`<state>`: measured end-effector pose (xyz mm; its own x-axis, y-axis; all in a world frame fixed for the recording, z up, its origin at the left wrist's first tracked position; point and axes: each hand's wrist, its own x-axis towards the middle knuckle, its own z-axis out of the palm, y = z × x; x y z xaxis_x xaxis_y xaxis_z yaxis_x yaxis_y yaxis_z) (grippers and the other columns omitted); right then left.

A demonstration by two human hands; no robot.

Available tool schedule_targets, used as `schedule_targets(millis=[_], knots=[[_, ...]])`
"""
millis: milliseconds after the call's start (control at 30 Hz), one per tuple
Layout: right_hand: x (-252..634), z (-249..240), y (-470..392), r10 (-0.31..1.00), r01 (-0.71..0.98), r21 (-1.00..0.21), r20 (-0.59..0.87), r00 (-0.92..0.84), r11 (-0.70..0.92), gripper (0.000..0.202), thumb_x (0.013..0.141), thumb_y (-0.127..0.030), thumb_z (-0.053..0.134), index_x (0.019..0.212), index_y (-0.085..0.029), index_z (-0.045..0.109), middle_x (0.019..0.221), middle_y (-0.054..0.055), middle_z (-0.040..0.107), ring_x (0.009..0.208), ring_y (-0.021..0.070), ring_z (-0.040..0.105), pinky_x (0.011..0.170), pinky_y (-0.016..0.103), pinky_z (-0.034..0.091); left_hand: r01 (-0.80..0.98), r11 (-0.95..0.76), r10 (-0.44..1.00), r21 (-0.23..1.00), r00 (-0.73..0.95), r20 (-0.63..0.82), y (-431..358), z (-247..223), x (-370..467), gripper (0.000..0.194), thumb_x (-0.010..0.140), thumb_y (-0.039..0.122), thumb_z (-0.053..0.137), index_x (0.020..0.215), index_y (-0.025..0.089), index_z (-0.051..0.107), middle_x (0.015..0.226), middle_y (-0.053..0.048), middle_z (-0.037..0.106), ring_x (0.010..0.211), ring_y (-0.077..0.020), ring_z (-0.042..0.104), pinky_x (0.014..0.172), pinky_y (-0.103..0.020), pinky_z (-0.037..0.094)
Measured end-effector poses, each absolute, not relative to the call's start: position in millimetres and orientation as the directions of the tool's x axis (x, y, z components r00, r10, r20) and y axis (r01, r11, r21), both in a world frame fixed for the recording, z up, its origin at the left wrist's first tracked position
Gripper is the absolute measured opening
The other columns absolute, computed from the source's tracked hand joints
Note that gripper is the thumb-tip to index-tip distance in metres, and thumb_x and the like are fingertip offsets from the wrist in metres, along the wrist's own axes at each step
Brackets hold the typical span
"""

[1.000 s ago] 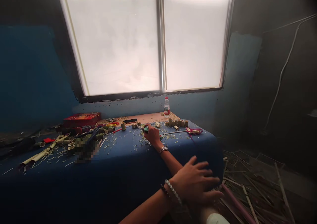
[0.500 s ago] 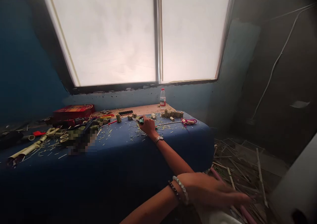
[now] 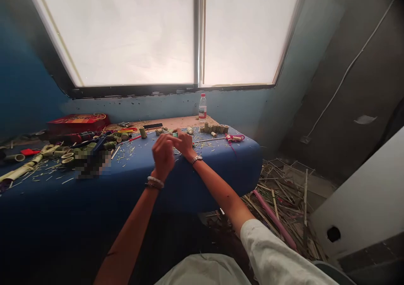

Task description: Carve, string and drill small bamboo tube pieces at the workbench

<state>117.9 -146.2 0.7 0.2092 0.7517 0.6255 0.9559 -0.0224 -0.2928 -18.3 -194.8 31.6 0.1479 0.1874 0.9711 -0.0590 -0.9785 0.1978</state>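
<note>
My left hand (image 3: pixel 163 154), with beaded bracelets at its wrist, has its fingers curled together over the blue cloth (image 3: pixel 142 167); what it holds, if anything, is hidden. Right beside it, my right hand (image 3: pixel 185 143), wearing a watch, is closed on a green-handled knife (image 3: pixel 175 135), its pale blade pointing left. The two hands meet or overlap at the fingers. Short bamboo pieces stand behind them, one (image 3: pixel 143 132) to the left and a row (image 3: pixel 214 128) to the right. Green shavings lie around the hands.
A water bottle (image 3: pixel 202 108) stands at the back near the window. At the left are a red box (image 3: pixel 77 124), long bamboo tubes (image 3: pixel 28 167) and tools. A bundle with pink cord (image 3: pixel 235 138) lies right. Bamboo strips (image 3: pixel 284 192) litter the floor.
My left hand has swung from the lower right up to the table beside my right hand, its fingers now curled. The view has shifted, showing more of my body and the floor.
</note>
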Motion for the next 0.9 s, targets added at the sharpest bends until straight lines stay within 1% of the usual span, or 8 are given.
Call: schedule_targets(millis=[100, 133, 200, 300, 400, 533, 700, 900], knots=[[119.1, 0.6, -145.3, 0.711, 0.926, -0.372, 0.636, 0.301, -0.061, 0.032, 0.104, -0.038, 0.054, 0.127, -0.018, 0.062, 0.104, 0.012, 0.077, 0.097, 0.0260, 0.073, 0.078, 0.029, 0.046, -0.106, -0.794, 0.608, 0.599, -0.161, 0.777, -152.3, 19.4, -46.6, 0.042, 0.104, 0.036, 0.028, 0.077, 0.019, 0.056, 0.061, 0.001, 0.051, 0.055, -0.0127, 0.047, 0.055, -0.024, 0.041], [119.6, 0.7, -145.1, 0.698, 0.917, -0.395, 0.640, 0.320, -0.058, 0.031, 0.104, -0.039, 0.054, 0.125, -0.018, 0.062, 0.102, 0.011, 0.077, 0.096, 0.0250, 0.073, 0.077, 0.027, 0.045, -0.095, -0.709, 0.704, 0.699, -0.146, 0.695, -142.1, 15.6, -51.2, 0.036, 0.102, 0.035, 0.032, 0.079, 0.019, 0.056, 0.060, 0.002, 0.051, 0.052, -0.0118, 0.044, 0.051, -0.023, 0.038], [120.7, 0.6, -144.9, 0.678, 0.906, -0.423, 0.660, 0.324, -0.022, 0.030, 0.105, -0.041, 0.054, 0.123, -0.018, 0.063, 0.098, 0.010, 0.078, 0.094, 0.0234, 0.073, 0.075, 0.026, 0.044, -0.028, -0.588, 0.808, 0.808, 0.033, 0.589, -127.7, 9.8, -53.5, 0.030, 0.098, 0.039, 0.043, 0.082, 0.018, 0.057, 0.063, 0.001, 0.056, 0.050, -0.0104, 0.046, 0.049, -0.022, 0.037], [122.8, -0.4, -144.6, 0.644, 0.900, -0.431, 0.707, 0.293, 0.065, 0.027, 0.104, -0.040, 0.055, 0.121, -0.020, 0.063, 0.096, 0.006, 0.078, 0.091, 0.0223, 0.074, 0.073, 0.025, 0.043, 0.003, -0.500, 0.785, 0.866, 0.425, 0.451, -118.7, 5.5, -43.8, 0.040, 0.093, 0.055, 0.054, 0.084, 0.017, 0.063, 0.068, -0.003, 0.064, 0.053, -0.0121, 0.055, 0.048, -0.022, 0.041], [124.4, -2.4, -143.8, 0.638, 0.899, -0.425, 0.723, 0.264, 0.109, 0.026, 0.102, -0.037, 0.059, 0.122, -0.022, 0.063, 0.096, 0.004, 0.078, 0.089, 0.0226, 0.074, 0.073, 0.025, 0.043, -0.067, -0.433, 0.684, 0.899, 0.625, 0.376, -117.7, 4.1, -29.6, 0.047, 0.087, 0.063, 0.061, 0.095, 0.017, 0.067, 0.069, -0.003, 0.066, 0.057, -0.0158, 0.064, 0.049, -0.023, 0.045], [124.4, -3.9, -142.9, 0.658, 0.899, -0.418, 0.714, 0.237, 0.130, 0.030, 0.099, -0.037, 0.062, 0.125, -0.022, 0.062, 0.101, 0.005, 0.079, 0.091, 0.0237, 0.075, 0.074, 0.026, 0.045, -0.093, -0.432, 0.681, 0.897, 0.619, 0.392, -115.1, 1.5, -21.3, 0.046, 0.085, 0.059, 0.068, 0.109, 0.019, 0.067, 0.073, -0.001, 0.067, 0.061, -0.0161, 0.068, 0.049, -0.021, 0.048], [121.4, -2.4, -144.7, 0.664, 0.906, -0.401, 0.716, 0.217, 0.136, 0.041, 0.101, -0.044, 0.061, 0.134, -0.020, 0.057, 0.108, 0.008, 0.078, 0.095, 0.0237, 0.075, 0.075, 0.025, 0.045, -0.126, -0.473, 0.718, 0.872, 0.519, 0.464, -106.8, -3.4, -24.9, 0.041, 0.085, 0.055, 0.071, 0.105, 0.019, 0.067, 0.080, -0.002, 0.068, 0.059, -0.0132, 0.067, 0.045, -0.018, 0.046], [119.2, -1.1, -146.0, 0.691, 0.928, -0.346, 0.705, 0.161, 0.137, 0.036, 0.102, -0.043, 0.059, 0.130, -0.020, 0.059, 0.105, 0.007, 0.079, 0.097, 0.0237, 0.075, 0.074, 0.025, 0.044, -0.193, -0.375, 0.793, 0.907, 0.440, 0.421, -102.5, -6.0, -24.9, 0.032, 0.094, 0.048, 0.060, 0.110, 0.021, 0.062, 0.094, -0.004, 0.071, 0.058, -0.0113, 0.066, 0.046, -0.019, 0.050]])
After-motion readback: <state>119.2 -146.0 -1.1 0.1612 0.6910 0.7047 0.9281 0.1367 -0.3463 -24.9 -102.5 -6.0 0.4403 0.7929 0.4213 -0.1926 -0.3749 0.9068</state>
